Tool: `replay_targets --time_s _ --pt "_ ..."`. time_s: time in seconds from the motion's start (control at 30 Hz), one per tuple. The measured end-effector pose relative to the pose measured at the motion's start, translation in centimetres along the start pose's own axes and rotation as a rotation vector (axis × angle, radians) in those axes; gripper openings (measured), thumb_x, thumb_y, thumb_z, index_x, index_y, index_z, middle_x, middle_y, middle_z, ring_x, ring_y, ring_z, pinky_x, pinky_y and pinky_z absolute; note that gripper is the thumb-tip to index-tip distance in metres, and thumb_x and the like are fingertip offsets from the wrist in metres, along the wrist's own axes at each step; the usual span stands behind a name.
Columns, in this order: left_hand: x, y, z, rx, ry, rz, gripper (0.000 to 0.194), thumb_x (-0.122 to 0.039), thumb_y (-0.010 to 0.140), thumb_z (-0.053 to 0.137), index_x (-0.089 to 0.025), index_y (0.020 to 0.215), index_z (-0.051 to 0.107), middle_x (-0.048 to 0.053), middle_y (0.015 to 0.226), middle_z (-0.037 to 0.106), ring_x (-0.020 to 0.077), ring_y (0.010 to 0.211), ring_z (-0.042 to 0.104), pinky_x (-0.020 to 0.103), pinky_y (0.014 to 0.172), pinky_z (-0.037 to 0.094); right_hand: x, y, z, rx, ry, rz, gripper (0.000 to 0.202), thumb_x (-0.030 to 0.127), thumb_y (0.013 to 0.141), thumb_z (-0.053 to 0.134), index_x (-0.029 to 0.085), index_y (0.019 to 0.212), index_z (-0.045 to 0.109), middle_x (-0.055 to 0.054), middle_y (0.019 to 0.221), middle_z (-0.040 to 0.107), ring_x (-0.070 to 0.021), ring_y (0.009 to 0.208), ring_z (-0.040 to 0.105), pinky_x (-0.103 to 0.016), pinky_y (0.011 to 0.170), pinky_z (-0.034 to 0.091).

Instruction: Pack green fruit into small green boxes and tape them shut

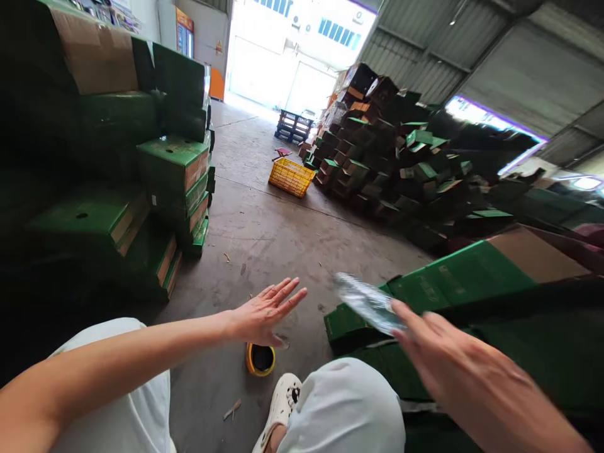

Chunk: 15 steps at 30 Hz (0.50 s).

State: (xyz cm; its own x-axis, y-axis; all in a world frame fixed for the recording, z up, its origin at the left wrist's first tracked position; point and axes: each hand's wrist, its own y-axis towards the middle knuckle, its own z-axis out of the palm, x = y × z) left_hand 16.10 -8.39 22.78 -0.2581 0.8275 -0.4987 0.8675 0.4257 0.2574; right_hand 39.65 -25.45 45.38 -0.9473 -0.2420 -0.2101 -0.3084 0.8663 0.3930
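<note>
My left hand (pixel 268 311) reaches out over the floor with its fingers spread and holds nothing. Below it on the ground is a yellow ring-shaped roll (pixel 248 363) with a dark centre, which looks like a roll of tape. My right hand (pixel 438 340) pinches a shiny, silvery clear flat piece (pixel 365 303) between thumb and fingers. Motion blurs both, so the piece's exact kind is unclear. Right behind that hand lies a green cardboard box (pixel 465 283) with a brown panel at its end.
Stacked green boxes (pixel 174 163) rise at the left. A large heap of green and brown cartons (pixel 377 163) fills the right side. Farther off on the concrete floor (pixel 250 233) stand a yellow crate (pixel 291 178) and a dark pallet (pixel 293 126), before a bright doorway.
</note>
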Motion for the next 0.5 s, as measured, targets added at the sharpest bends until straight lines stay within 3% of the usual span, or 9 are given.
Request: replay_targets --time_s 0.07,0.17,0.23,0.33,0.4,0.43,0.5 --pt "-1.1 0.0 -1.2 -0.244 -0.068 -0.070 0.129 -0.051 0.067 0.091 -0.022 0.169 0.018 0.022 0.174 0.027 0.0410 0.161 0.025 0.057 0.130 0.025 2.0 4.2 2.3 0.137 0.078 -0.073 0.036 0.036 0.110 0.040 0.024 0.121 0.072 -0.009 0.087 0.075 -0.0225 0.073 0.072 -0.032 0.063 0.050" --pt "-1.6 -1.1 -2.6 -0.422 -0.295 -0.209 0.084 -0.046 0.073 0.085 -0.022 0.146 0.050 0.014 0.136 0.069 0.0318 0.123 0.067 0.045 0.108 0.052 5.6 10.0 4.7 0.265 0.220 -0.010 0.031 0.041 0.109 0.044 0.024 0.110 0.070 -0.005 0.084 0.076 -0.0214 0.077 0.074 -0.028 0.065 0.046" --pt "-1.5 -2.0 -3.3 -0.448 -0.461 -0.299 0.063 -0.041 0.073 0.083 -0.022 0.128 0.058 0.006 0.109 0.075 0.0236 0.094 0.071 0.036 0.088 0.057 7.2 12.6 5.7 0.221 0.232 0.112 0.035 0.051 0.108 0.047 0.024 0.101 0.068 -0.003 0.073 0.073 -0.0217 0.070 0.072 -0.027 0.059 0.039" --pt "-1.1 -2.8 -4.6 -0.474 -0.632 -0.355 0.060 -0.038 0.069 0.085 -0.022 0.121 0.058 0.002 0.103 0.072 0.0192 0.090 0.067 0.031 0.084 0.054 7.3 14.6 7.3 0.100 0.216 0.177 0.044 0.060 0.104 0.051 0.024 0.083 0.064 -0.002 0.060 0.064 -0.0206 0.061 0.065 -0.027 0.057 0.029" --pt "-0.6 -3.0 -5.7 -0.367 -0.767 -0.329 0.061 -0.038 0.066 0.088 -0.021 0.118 0.059 0.001 0.101 0.071 0.0178 0.089 0.065 0.030 0.083 0.053 6.5 15.0 8.3 0.033 0.289 0.127 0.047 0.058 0.104 0.051 0.023 0.072 0.059 0.001 0.054 0.056 -0.0164 0.054 0.057 -0.027 0.057 0.027" --pt "-0.3 -3.0 -6.3 -0.235 -0.862 -0.300 0.063 -0.038 0.063 0.090 -0.021 0.116 0.061 0.000 0.098 0.071 0.0173 0.087 0.065 0.029 0.081 0.054 6.1 15.0 8.6 0.007 0.367 0.085 0.050 0.056 0.104 0.050 0.023 0.068 0.056 0.002 0.051 0.051 -0.0137 0.051 0.051 -0.027 0.056 0.027" --pt "0.3 -2.9 -7.3 0.139 -1.096 -0.209 0.071 -0.041 0.055 0.095 -0.022 0.115 0.063 -0.001 0.092 0.071 0.0187 0.082 0.067 0.031 0.075 0.056 5.4 14.8 8.7 -0.014 0.595 -0.025 0.054 0.056 0.105 0.048 0.022 0.063 0.054 0.004 0.049 0.044 -0.0101 0.048 0.041 -0.026 0.055 0.028"
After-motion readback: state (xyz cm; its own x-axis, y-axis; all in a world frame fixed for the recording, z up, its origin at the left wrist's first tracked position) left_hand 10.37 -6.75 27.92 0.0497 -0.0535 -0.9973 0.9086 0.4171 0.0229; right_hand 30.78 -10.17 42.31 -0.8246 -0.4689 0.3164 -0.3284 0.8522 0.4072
